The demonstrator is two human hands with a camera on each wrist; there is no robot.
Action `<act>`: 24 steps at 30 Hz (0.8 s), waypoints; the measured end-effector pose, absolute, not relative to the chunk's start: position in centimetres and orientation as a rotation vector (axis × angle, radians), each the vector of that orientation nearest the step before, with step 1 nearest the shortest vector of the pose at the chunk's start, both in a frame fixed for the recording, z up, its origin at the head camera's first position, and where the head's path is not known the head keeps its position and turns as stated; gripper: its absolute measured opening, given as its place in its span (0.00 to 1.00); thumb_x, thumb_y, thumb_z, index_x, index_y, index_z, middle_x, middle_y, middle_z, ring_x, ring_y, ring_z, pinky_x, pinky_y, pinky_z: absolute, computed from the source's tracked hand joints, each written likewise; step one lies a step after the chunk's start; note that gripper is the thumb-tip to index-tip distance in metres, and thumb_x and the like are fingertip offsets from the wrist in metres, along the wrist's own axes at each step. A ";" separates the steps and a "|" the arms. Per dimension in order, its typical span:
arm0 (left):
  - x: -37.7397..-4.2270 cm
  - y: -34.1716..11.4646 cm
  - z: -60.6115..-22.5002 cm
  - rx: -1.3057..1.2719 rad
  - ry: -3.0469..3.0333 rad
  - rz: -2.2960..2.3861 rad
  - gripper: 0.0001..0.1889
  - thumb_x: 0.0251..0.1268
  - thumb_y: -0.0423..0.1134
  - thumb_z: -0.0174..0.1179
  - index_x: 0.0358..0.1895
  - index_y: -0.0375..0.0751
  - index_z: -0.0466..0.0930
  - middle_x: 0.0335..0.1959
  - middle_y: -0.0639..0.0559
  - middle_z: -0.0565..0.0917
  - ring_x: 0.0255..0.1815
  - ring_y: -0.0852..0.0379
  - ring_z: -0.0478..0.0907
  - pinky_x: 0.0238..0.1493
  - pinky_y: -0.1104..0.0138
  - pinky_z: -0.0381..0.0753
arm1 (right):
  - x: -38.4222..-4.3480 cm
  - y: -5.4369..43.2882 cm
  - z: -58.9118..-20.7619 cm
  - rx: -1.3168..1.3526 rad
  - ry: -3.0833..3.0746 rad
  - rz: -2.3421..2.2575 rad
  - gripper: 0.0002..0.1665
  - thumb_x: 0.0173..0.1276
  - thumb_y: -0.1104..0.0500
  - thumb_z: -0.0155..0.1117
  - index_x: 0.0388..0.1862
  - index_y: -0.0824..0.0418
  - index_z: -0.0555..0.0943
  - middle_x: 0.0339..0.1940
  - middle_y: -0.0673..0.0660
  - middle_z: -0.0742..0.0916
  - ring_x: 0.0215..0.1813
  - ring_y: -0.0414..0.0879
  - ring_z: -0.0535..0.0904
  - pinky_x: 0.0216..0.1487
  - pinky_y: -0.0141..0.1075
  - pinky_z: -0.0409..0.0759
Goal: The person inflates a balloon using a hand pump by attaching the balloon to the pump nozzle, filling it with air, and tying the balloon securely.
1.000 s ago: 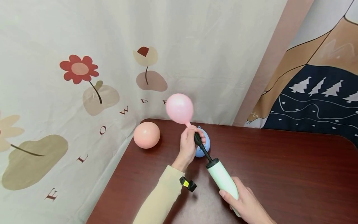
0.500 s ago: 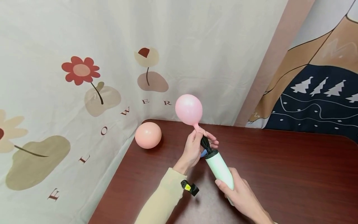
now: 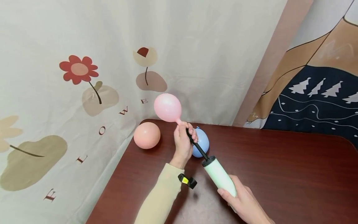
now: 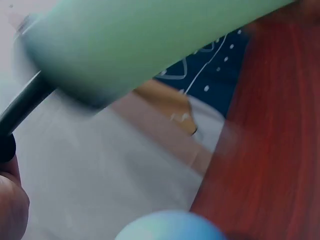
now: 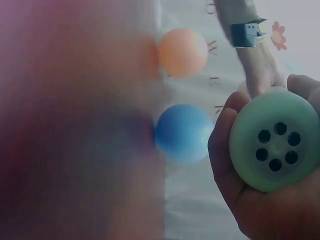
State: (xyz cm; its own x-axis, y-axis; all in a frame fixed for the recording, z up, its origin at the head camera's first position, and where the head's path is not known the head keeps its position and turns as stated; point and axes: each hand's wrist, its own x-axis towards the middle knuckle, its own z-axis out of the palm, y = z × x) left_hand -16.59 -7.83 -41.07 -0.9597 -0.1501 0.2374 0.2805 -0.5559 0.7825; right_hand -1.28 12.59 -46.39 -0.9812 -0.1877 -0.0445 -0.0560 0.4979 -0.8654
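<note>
A pink balloon, partly inflated, sits at the tip of a hand pump with a pale green barrel and a black rod. My left hand grips the pump's black front end together with the balloon's neck. Around the lower part of the barrel curl the fingers of my right hand. The rod shows extended between the two hands. In the right wrist view the barrel's end cap with several holes faces the camera. In the left wrist view the barrel is blurred.
A blue balloon lies on the dark red-brown table, partly behind my left hand and the rod. Farther left rests a peach balloon near the table's corner. A printed curtain hangs along the back and left side.
The pump's rod went in as my hands came together, then out again. My left hand and the pink balloon shifted right, then back left, ending farther left than at first.
</note>
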 end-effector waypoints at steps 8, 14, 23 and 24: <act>-17.4 -10.1 -40.5 -0.179 -1.297 -2.569 0.15 0.82 0.34 0.38 0.29 0.44 0.65 0.19 0.55 0.67 0.14 0.63 0.65 0.16 0.75 0.68 | 0.4 14.4 -47.5 -0.216 2.577 -1.370 0.30 0.69 0.45 0.73 0.63 0.56 0.75 0.41 0.47 0.84 0.35 0.35 0.76 0.34 0.33 0.74; -16.8 -8.6 -41.2 -0.225 -1.381 -2.563 0.14 0.78 0.32 0.38 0.29 0.43 0.65 0.18 0.54 0.68 0.13 0.62 0.66 0.15 0.74 0.67 | -0.4 13.4 -47.4 -0.202 2.561 -1.410 0.30 0.70 0.44 0.71 0.63 0.55 0.75 0.38 0.47 0.83 0.33 0.35 0.76 0.34 0.33 0.75; -15.2 -5.5 -42.9 -0.273 -1.535 -2.551 0.14 0.77 0.33 0.39 0.28 0.43 0.65 0.18 0.54 0.69 0.14 0.62 0.67 0.16 0.74 0.70 | -3.1 11.3 -46.3 -0.261 2.524 -1.610 0.26 0.73 0.47 0.70 0.61 0.57 0.74 0.26 0.48 0.80 0.22 0.38 0.77 0.24 0.34 0.77; -15.2 -5.5 -42.9 -0.276 -1.549 -2.539 0.14 0.77 0.33 0.38 0.28 0.43 0.65 0.17 0.54 0.69 0.14 0.62 0.67 0.16 0.74 0.71 | -3.4 11.2 -46.2 -0.248 2.510 -1.609 0.26 0.73 0.46 0.70 0.61 0.57 0.74 0.25 0.48 0.80 0.22 0.39 0.77 0.23 0.34 0.77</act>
